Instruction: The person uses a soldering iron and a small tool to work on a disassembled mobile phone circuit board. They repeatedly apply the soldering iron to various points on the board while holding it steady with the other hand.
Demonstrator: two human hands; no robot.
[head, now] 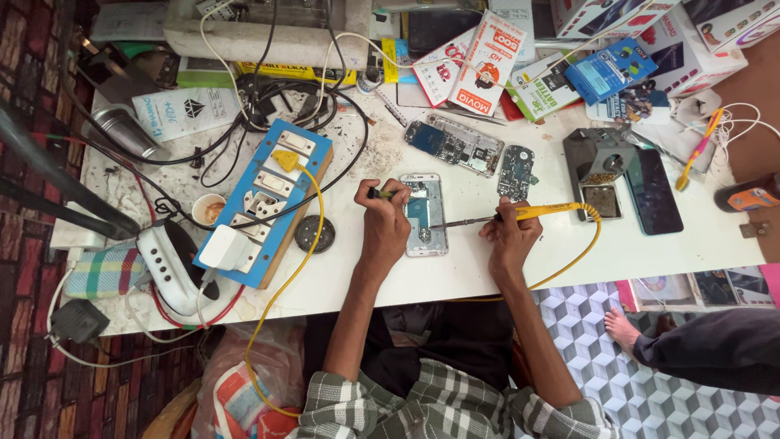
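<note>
- White counter (650, 252) lay cluttered with boxes and cables.
- Left hand (383, 228), fingers pinching a small tool (380, 193), steadied the opened phone (425, 214) near the front edge.
- Right hand (510, 237), fingers gripping the yellow soldering iron (528, 213), touched its tip to the phone.

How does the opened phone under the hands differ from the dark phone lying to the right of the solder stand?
The opened phone lies back-off, its silver frame and blue inner parts exposed; the dark phone is closed, showing one plain black face. The opened phone sits between the left hand and the right hand, with the soldering iron tip at it; the dark phone lies untouched. Both rest flat on the white table.
</note>
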